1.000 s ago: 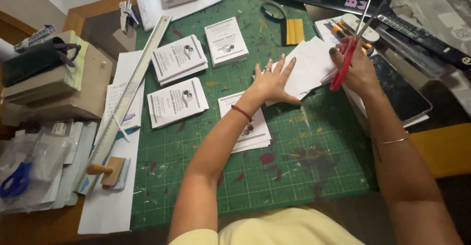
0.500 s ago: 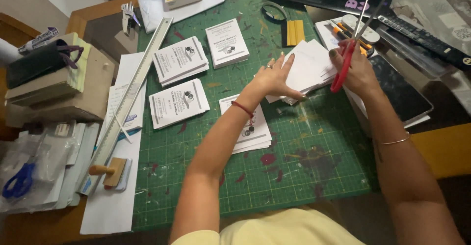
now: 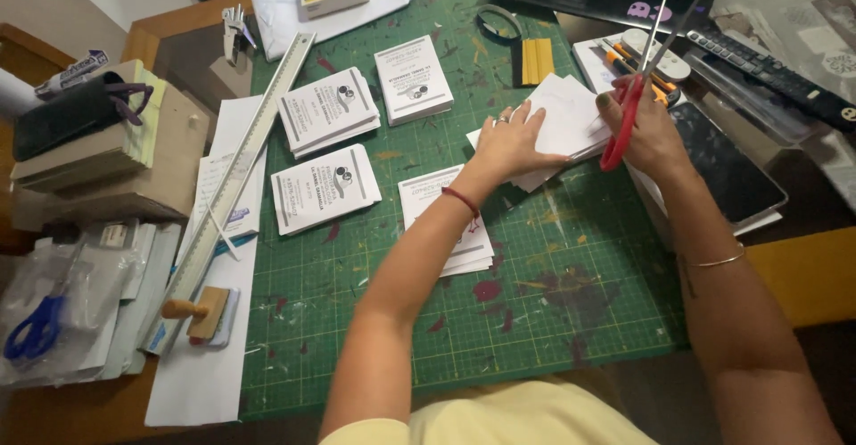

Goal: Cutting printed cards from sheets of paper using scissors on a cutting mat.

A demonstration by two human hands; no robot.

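Head view, only one there is. Step in hand: squaring up a stack of white paper sheets (image 3: 571,119) near the far right part of the green cutting mat (image 3: 535,320).

Left hand (image 3: 510,142) lies flat on the sheets, fingers spread, pressing them down; it grips nothing. Right hand (image 3: 651,133) is closed around the red-handled scissors (image 3: 635,88), blades pointing up and away, slightly parted, clear of the paper. Its fingertips also seem to pinch the stack's right edge, though the scissor handle partly hides that.

Judgement: no cut is under way yet. Next move calls for bringing the blades down to the sheet edge while the left hand keeps the stack from sliding.

Surface: the mat is paint-stained and sits on a wooden counter (image 3: 802,267). Four stacks of printed cards (image 3: 325,186) lie on the mat left of the hands; the nearest one is partly under the left forearm. A long metal ruler (image 3: 241,164) runs diagonally along the mat's left edge, with a wooden-handled stamp (image 3: 198,311) at its near end. Blue scissors (image 3: 36,329) sit in a plastic bag far left. A dark tablet (image 3: 727,164) lies just right of the right hand, a remote control (image 3: 767,70) beyond it.

Room: cluttered work desk, boxes stacked at left.
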